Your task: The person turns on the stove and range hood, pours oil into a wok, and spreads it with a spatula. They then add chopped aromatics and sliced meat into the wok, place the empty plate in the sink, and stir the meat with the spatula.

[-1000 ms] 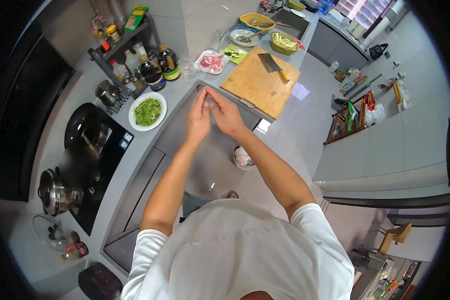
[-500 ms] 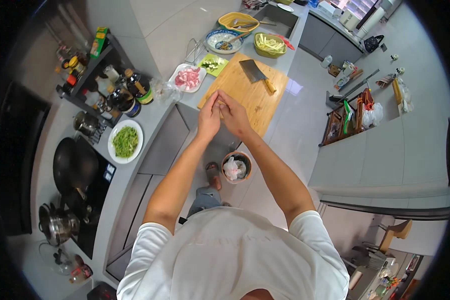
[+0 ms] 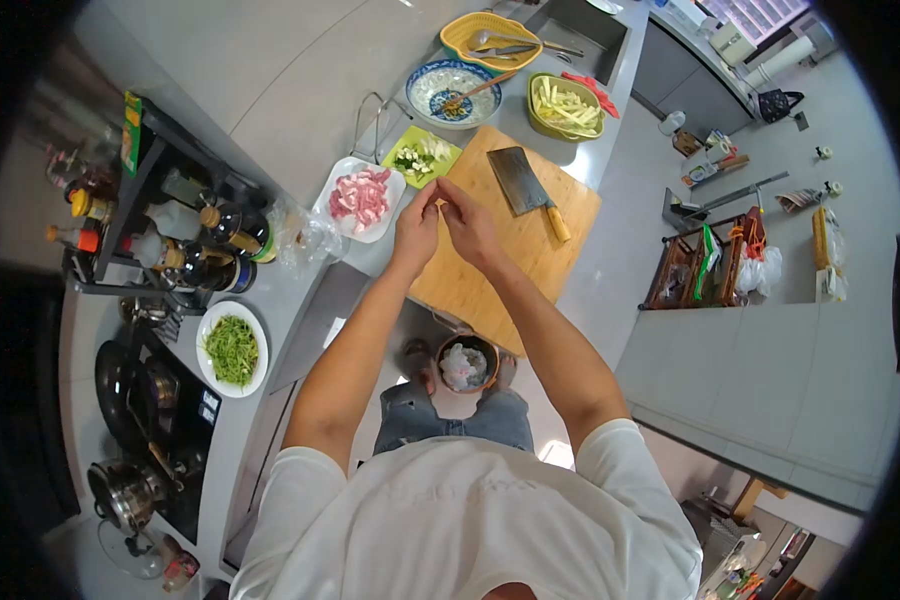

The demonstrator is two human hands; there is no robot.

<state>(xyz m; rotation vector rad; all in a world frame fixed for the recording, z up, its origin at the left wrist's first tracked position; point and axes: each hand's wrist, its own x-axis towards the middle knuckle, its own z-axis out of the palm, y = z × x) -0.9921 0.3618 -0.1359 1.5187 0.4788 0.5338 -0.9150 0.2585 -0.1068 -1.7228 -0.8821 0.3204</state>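
Observation:
My left hand [image 3: 417, 232] and my right hand [image 3: 470, 226] meet at the fingertips above the near left part of a wooden cutting board [image 3: 490, 285]. Both have their fingers pressed together, and I see nothing held between them. On the board, beyond my right hand, lies a cleaver [image 3: 518, 182] with a wooden handle. A white tray of sliced meat [image 3: 358, 200] sits left of my left hand. Just beyond the fingertips is a green board with chopped pieces [image 3: 420, 157]. A patterned bowl [image 3: 453, 94] with a wooden utensil stands farther back.
A green basket of pale strips [image 3: 566, 106] and a yellow basket [image 3: 490, 40] stand by the sink [image 3: 582, 42]. At left are a plate of greens [image 3: 232, 349], bottles [image 3: 232, 228] on and near a rack, and a wok [image 3: 122, 395]. A bin [image 3: 467, 362] stands below the board.
The view has turned and shifted toward the cutting board. My joined hands, earlier over the counter's front edge, are now over the board. The fingertips remain together.

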